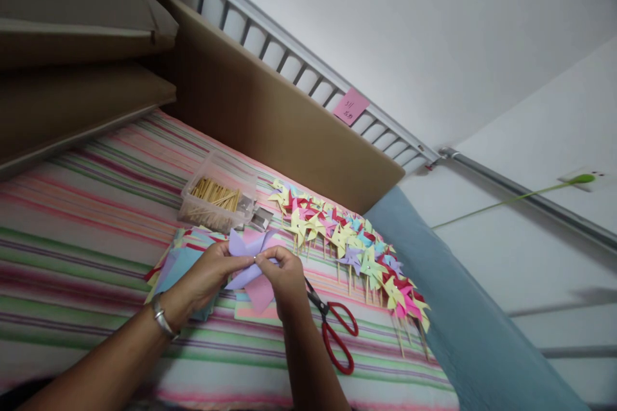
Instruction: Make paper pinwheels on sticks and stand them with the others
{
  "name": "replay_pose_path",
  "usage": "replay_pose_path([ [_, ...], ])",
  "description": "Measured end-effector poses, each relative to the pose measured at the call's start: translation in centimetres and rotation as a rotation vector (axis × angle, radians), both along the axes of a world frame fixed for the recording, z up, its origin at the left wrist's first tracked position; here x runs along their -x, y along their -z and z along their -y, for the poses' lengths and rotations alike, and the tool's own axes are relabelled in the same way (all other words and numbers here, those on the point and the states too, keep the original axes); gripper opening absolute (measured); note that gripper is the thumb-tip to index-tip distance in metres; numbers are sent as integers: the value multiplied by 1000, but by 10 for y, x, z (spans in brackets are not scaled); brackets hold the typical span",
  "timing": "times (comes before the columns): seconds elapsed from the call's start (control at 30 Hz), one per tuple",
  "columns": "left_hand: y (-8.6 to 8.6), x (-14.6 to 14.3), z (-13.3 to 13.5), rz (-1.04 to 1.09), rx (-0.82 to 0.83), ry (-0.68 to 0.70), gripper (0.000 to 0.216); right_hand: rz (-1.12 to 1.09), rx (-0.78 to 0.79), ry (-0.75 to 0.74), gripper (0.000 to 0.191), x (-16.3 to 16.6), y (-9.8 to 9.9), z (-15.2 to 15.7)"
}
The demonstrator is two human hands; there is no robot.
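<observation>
A purple paper pinwheel point(244, 246) is pinched between both hands, its blades folded in toward the centre. My left hand point(214, 270), with a silver bangle at the wrist, grips its left side with thumb and fingers. From the right, my right hand point(285, 273) closes thumb and forefinger at the pinwheel's middle, where a small shiny point shows. Pink paper point(261, 294) lies beneath it. A stack of coloured paper sheets point(180, 266) sits under and beside my left hand. Red-handled scissors point(330, 321) rest to the right of my right forearm.
Behind the hands stands a clear plastic box point(219, 167) of small wooden sticks point(215, 192). Rows of finished pinwheels on sticks point(347, 237) lie to the right on the striped cloth point(96, 257). A tan board point(279, 115) edges the back; cardboard-coloured stacks point(81, 99) stand left.
</observation>
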State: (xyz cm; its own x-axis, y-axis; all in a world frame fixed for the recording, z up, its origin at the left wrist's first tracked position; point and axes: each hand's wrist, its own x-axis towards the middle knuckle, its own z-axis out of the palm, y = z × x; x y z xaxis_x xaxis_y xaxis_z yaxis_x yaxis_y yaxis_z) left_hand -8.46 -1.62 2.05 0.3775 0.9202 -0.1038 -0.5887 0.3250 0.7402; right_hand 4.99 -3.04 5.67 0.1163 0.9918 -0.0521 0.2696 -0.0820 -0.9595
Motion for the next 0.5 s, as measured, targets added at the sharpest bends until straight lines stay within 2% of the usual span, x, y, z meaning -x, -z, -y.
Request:
replay_pose_path([
  [0.5,1,1,1,0,15,39,23,3,3,-8,14,1,-4,0],
])
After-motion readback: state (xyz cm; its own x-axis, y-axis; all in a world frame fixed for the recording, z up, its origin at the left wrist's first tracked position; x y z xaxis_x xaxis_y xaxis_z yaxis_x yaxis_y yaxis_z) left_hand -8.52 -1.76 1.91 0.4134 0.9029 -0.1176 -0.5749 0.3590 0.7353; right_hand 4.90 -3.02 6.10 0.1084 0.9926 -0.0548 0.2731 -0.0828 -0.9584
